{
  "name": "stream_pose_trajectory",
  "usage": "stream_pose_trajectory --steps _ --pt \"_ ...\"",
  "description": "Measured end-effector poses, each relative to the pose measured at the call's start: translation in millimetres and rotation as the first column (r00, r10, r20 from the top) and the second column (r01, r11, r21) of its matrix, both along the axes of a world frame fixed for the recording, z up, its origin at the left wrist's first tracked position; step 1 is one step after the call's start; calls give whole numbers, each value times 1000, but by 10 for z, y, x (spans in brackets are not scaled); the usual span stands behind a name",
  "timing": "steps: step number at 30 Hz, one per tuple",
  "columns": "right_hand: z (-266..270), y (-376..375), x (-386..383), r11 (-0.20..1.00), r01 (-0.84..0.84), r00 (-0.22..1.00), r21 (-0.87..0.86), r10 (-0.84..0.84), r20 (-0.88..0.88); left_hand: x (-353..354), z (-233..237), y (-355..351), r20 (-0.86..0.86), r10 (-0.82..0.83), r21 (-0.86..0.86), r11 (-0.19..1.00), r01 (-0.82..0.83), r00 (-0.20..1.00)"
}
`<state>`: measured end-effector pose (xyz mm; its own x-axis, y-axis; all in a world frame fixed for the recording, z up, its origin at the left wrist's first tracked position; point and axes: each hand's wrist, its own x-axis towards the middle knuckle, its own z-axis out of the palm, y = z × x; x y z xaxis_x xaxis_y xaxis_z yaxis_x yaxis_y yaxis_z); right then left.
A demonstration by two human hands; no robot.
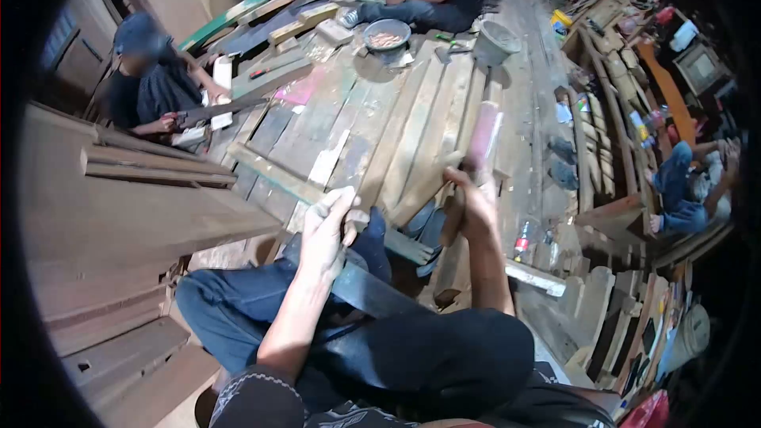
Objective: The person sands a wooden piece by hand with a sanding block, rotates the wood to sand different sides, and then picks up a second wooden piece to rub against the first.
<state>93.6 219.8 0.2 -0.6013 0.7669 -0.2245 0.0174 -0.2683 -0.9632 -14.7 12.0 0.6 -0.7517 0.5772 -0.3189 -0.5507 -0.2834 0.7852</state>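
Note:
My left hand [323, 226] is closed, fingers curled in over my lap; what it pinches is hidden. Under that wrist a dark flat board or blade [372, 289] slants across my legs. My right hand [478, 208] is closed around a brown wooden piece [453, 220], which shows below the thumb. A block with a reddish-purple face [483, 136] extends beyond the right fingers and overlaps the hand in this view. Between and ahead of my hands, long wooden planks [412, 139] lie on the floor.
Two people sit ahead, one at left with a long dark tool [230, 109], another behind a bowl of small pieces [386, 35]. A grey bucket [497, 42] stands near them. Wood stacks [594, 309] and a bottle [521, 239] lie at right, where another person sits. A large wooden panel [135, 214] borders my left.

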Motion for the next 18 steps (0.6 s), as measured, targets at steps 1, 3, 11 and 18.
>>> stream_pose_trajectory --steps 1,3,11,18 --pt "-13 -8 2 998 20 1000 -58 -21 -11 -16 -11 -9 -12 -13 5 1000 13 1000" --pt "1 -26 7 999 40 998 -24 -41 -50 3 -6 4 -36 -12 -18 1000 11 999" --pt "30 -23 50 999 -37 998 -39 35 -55 19 -52 -22 -55 -32 36 999 34 998" --pt "30 -36 55 998 -38 998 -42 36 -45 51 1 1 -29 13 45 999 -12 999"
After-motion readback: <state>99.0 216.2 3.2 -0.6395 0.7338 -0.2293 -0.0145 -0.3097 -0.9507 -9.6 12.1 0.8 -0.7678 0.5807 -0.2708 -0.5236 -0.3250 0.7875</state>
